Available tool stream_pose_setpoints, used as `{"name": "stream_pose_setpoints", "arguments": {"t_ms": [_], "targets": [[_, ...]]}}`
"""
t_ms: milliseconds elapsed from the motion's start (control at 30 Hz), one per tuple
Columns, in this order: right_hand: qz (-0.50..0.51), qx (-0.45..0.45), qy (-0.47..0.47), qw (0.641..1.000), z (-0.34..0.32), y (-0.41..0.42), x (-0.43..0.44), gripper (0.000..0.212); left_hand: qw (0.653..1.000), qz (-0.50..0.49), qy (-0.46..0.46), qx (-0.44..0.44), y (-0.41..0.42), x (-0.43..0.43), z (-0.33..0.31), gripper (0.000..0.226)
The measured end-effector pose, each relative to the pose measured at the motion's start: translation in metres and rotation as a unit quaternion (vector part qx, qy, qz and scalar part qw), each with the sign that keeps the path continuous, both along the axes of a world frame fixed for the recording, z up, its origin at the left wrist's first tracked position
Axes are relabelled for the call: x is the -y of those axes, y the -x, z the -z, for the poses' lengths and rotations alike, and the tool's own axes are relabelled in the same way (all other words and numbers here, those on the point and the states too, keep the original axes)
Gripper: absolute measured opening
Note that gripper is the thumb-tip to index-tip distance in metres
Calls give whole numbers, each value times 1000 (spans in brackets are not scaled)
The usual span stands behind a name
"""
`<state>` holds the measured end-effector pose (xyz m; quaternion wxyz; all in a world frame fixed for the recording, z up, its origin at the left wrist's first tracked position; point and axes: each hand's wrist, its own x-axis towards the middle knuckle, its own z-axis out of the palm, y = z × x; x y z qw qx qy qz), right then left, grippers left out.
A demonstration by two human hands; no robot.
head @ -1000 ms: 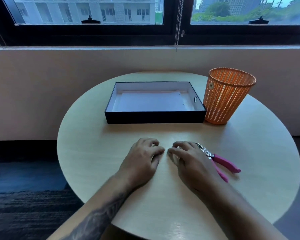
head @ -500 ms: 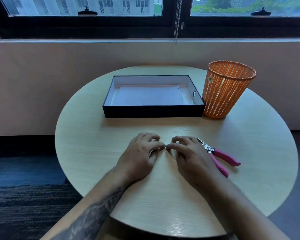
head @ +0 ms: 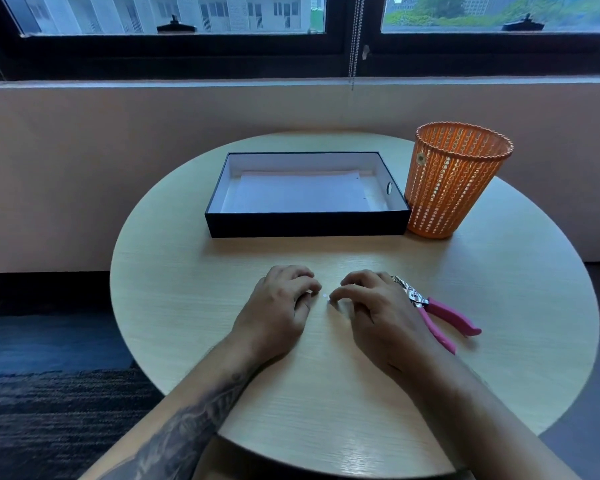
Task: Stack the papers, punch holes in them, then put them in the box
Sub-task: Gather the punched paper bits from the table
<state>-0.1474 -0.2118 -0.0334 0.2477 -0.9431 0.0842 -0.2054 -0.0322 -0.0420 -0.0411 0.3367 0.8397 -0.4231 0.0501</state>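
Hands sit knuckles-up on the round tabletop (head: 174, 271), near its middle. Left hand (head: 278, 313) has fingers curled under, holding nothing that shows. Right hand (head: 371, 313) likewise curled, thumb and forefinger drawn close together over a tiny pale speck (head: 324, 296) on the wood; cannot tell whether the speck is pinched or only touched.

Change from half a second ago: the fingertips of the two hands, then almost meeting, now stand slightly apart, and the speck shows in the gap between them. Hands otherwise in the same spot. View has tilted down a little, so less window (head: 174, 15) shows at the top.

Papers (head: 302, 194) lie flat inside the box (head: 305, 223), a shallow black tray with white lining, at the far side of the tabletop. Small dark marks show near the sheets' right edge. An orange mesh basket (head: 454, 181) stands upright just beside the box's right end, seeming to touch it. Hole punch (head: 437, 310) with pink handles lies on the tabletop just right of the right hand, its metal head partly hidden behind the knuckles. Box, basket and punch unmoved.
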Motion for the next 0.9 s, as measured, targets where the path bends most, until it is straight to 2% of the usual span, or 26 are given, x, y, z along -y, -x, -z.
{"name": "stream_pose_setpoints", "arguments": {"t_ms": [200, 267, 333, 433, 567, 700, 833, 900], "targets": [[-1, 32, -17, 999, 5, -3, 2, 23, 997, 51, -54, 31, 2, -1, -3, 28], [3, 33, -12, 999, 6, -2, 2, 20, 998, 49, -31, 13, 2, -2, -2, 31], [-2, 17, 14, 1000, 6, -3, 1, 26, 1000, 22, 10, -15, 1, -2, -3, 30], [-33, -15, 48, 998, 4, -4, 0, 39, 1000, -10, 14, -16, 0, -1, -4, 27], [-14, 21, -13, 1000, 4, 0, 1, 33, 1000, -17, -11, 2, 2, 1, -3, 26], [-3, 62, -52, 997, 5, 2, 0, 17, 1000, -17, -14, 15, 3, 1, -1, 23], [-22, 23, -7, 999, 0, 3, -2, 23, 999, -20, -15, 26, 3, 1, -2, 23], [-25, 28, -14, 999, -1, 4, -3, 30, 999, -19, -16, 26, 3, 1, -2, 23]]}}
